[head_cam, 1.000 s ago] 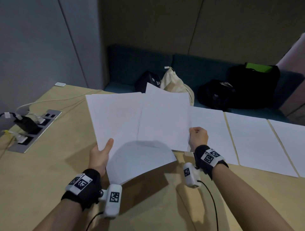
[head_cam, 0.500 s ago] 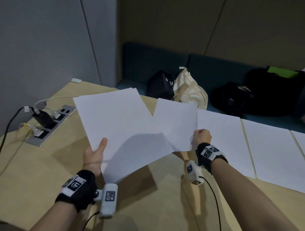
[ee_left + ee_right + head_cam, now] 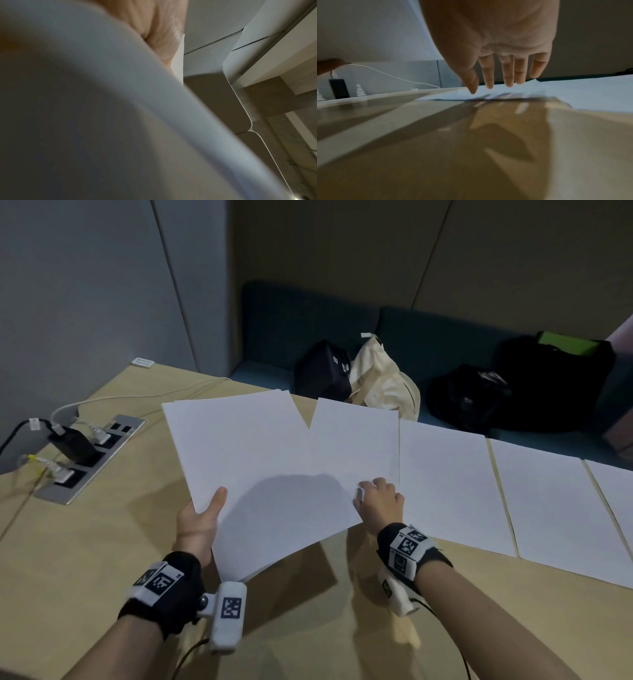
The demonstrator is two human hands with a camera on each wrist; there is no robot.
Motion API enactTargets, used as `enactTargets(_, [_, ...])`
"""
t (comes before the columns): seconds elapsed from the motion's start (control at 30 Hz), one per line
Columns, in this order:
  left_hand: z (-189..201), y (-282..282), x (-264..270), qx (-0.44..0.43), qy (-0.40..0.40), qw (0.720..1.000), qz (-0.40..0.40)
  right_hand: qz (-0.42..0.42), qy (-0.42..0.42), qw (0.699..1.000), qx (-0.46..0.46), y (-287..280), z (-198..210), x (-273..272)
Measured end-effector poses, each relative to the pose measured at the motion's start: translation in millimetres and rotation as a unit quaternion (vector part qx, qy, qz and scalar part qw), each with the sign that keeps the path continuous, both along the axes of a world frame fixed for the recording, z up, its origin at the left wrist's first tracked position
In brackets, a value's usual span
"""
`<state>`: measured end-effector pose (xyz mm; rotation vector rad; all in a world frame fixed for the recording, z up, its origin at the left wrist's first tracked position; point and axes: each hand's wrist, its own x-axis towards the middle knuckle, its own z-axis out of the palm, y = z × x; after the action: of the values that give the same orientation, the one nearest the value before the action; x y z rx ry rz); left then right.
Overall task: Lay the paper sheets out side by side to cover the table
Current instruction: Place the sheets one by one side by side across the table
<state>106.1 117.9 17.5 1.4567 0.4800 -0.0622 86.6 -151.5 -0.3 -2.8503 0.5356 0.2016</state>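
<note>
The room closes in on two sides: grey wall panels (image 3: 85, 302) to your left, olive ones behind a dark teal bench (image 3: 428, 337) carrying black bags (image 3: 513, 392) and a cream tote bag (image 3: 383, 385). Your light wooden table (image 3: 85, 542) has a recessed power strip (image 3: 89, 460) at its left end with plugs and cables in it. Three laid sheets (image 3: 448, 484) sit side by side along the far right edge. Your left hand (image 3: 197, 522) grips the paper stack (image 3: 260, 474) above the table — thumb on top. Your right hand (image 3: 378, 501) is over a fourth sheet (image 3: 356, 443) beside the row — fingers extended and spread in the wrist view, gripping nothing.
</note>
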Motion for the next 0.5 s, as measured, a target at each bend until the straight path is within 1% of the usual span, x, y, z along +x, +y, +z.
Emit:
enactTargets(0.1, [-3,0,-2,0.009,0.009,1.000,0.001,0.020,0.024,0.999,-0.021,4,-7,-10])
enactTargets(0.27, [-4,-3,-4,0.003,0.018,1.000,-0.006,0.032,0.019,0.999,-0.002,4,-11,-17])
enactTargets(0.37, [-2,-5,-4,-0.005,0.015,1.000,-0.011,0.038,0.022,0.999,-0.015,4,-11,-18])
enactTargets(0.5, [-1,-6,-4,-0.004,0.016,1.000,-0.017,0.016,0.028,0.999,-0.007,6,-12,-11])
